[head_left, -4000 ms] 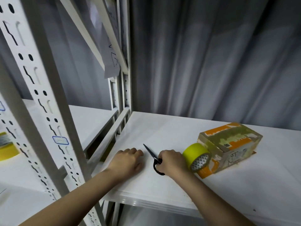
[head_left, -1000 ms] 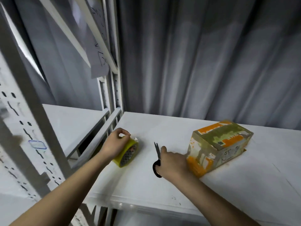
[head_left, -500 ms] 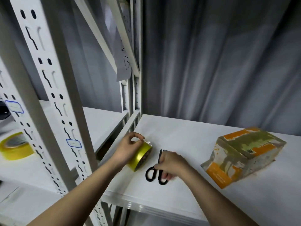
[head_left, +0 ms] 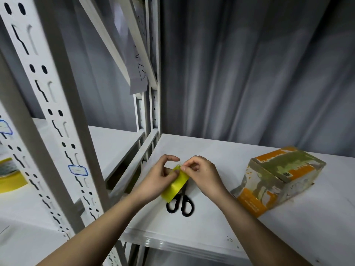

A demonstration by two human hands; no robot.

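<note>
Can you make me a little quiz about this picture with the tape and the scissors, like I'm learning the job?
1. True or false: the black scissors lie on the white shelf, and no hand holds them.
2. Fill the gap: the cardboard box stands to the ___ of both hands.
3. Pick one: which thing do the left hand and the right hand both touch? A) the black scissors B) the yellow tape roll C) the cardboard box

Key: 1 true. 2 right. 3 B.
</note>
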